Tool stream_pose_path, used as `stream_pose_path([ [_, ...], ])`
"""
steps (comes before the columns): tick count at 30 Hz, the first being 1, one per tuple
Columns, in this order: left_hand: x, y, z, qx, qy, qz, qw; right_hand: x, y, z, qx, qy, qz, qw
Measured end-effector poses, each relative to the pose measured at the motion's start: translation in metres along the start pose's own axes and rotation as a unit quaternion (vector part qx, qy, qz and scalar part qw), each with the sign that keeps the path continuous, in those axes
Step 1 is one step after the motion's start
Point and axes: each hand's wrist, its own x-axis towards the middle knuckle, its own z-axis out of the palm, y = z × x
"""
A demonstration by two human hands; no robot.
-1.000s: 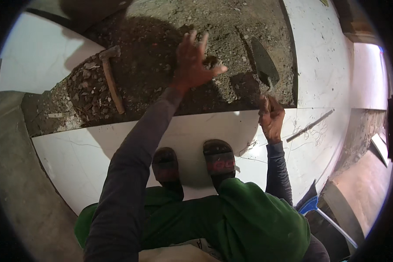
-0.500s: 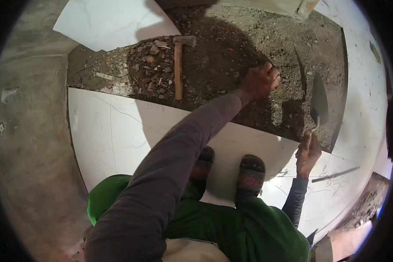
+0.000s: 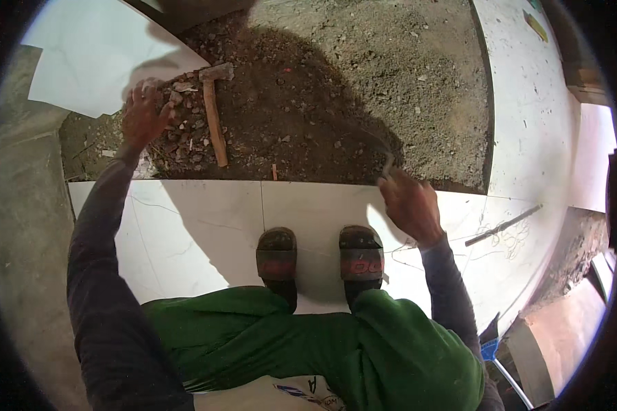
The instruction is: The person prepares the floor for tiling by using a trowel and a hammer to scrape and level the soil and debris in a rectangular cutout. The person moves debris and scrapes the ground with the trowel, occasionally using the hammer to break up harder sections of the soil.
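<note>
My left hand (image 3: 144,115) is open, its fingers spread over the left side of a heap of broken stones (image 3: 185,130); whether it touches them I cannot tell. My right hand (image 3: 413,207) is closed around the handle of a trowel. The bent metal shank of the trowel (image 3: 389,163) shows past my fingers, while its blade is blurred and dark against the shaded soil. Between my hands stretches bare, gritty ground (image 3: 288,130), partly in shadow. A hammer (image 3: 214,123) with a wooden handle lies on the right side of the heap.
White marbled floor tiles (image 3: 219,212) border the dirt on the near side, under my sandals (image 3: 361,257). A loose white tile (image 3: 103,55) lies at the far left. On the right-hand tiles (image 3: 524,103) rests a thin dark bar (image 3: 504,225). Grey concrete (image 3: 20,226) runs along the left.
My left hand has swung from the middle of the dirt to the stone heap at the left, and its fingers have spread. My right hand has brought the trowel leftward over the soil. The view has shifted.
</note>
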Motion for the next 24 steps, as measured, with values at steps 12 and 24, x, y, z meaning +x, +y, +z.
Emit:
stream_pose_path([
  [12,-0.071,0.096,-0.057,-0.313,-0.094,0.115,0.938,0.149,0.032,0.025,-0.133,-0.069,-0.076,0.986],
  [24,-0.137,0.104,-0.059,-0.442,-0.194,-0.022,0.876,0.227,0.057,-0.008,-0.271,0.097,-0.053,0.956],
])
